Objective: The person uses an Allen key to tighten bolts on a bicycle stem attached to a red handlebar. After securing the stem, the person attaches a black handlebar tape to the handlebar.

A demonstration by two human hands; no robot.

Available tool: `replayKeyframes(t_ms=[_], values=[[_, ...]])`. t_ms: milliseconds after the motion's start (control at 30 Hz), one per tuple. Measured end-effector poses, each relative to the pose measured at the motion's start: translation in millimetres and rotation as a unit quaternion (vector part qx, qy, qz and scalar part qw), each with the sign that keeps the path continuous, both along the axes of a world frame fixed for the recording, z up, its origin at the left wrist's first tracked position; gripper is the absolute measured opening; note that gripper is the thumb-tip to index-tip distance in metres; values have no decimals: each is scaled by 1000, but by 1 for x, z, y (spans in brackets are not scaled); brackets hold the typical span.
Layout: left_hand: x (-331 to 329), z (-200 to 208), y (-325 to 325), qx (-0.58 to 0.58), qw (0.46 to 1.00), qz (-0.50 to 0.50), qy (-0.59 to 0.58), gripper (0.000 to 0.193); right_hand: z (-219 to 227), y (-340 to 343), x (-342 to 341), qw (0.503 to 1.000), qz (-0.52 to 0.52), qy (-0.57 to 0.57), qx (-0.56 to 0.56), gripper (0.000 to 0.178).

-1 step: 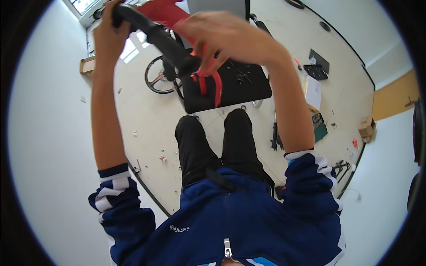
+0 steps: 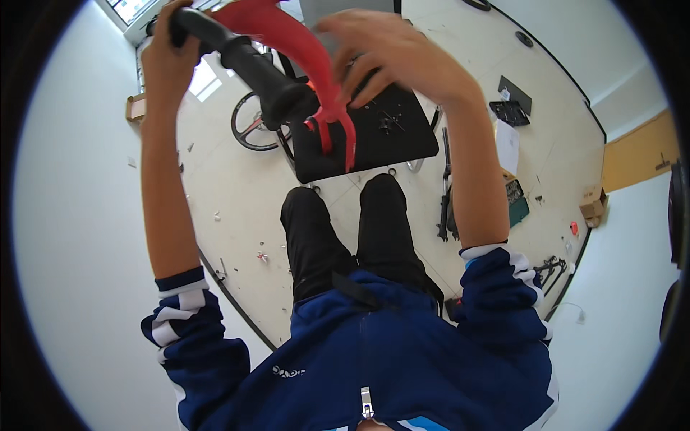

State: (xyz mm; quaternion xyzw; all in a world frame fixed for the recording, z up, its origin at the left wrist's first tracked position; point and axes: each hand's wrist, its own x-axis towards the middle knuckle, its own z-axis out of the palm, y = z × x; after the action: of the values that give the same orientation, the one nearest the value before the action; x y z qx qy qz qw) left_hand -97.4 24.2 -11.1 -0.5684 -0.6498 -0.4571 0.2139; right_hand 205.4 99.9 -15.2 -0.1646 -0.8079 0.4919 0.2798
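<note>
My left hand is at the upper left, its fingers wrapped round a black bar that looks like a bicycle handlebar. The thick grip end of that bar points down toward the middle. Behind it a red bicycle frame curves down to two forked stays over a black seat. My right hand is beside the frame on its right, slightly blurred, with fingers spread and holding nothing. Whether its fingertips touch the frame I cannot tell. The far ends of frame and bar are partly out of view.
Small dark parts lie on the black seat. On the floor are a spoked wheel at left, and a black fork, an open green tool case and a cardboard box at right.
My right hand has moved up and to the right, off the red frame tube, and its fingers have spread. My left hand and the bar have shifted slightly left.
</note>
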Motion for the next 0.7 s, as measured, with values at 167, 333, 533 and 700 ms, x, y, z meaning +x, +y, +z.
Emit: replayKeyframes(t_ms=[167, 333, 533, 700], values=[[-4, 9, 2, 0, 999, 28, 29, 39, -130, 119, 58, 960, -196, -45, -194, 48], [-13, 12, 5, 29, 999, 9, 33, 43, -355, 165, 58, 915, -346, -207, -12, 33], [-6, 7, 0, 44, 993, 87, 67, 37, -408, 141, -8, 843, -466, -245, 111, 43], [8, 6, -2, 64, 992, 69, 88, 33, -406, 158, -15, 841, -431, -306, 117, 46]])
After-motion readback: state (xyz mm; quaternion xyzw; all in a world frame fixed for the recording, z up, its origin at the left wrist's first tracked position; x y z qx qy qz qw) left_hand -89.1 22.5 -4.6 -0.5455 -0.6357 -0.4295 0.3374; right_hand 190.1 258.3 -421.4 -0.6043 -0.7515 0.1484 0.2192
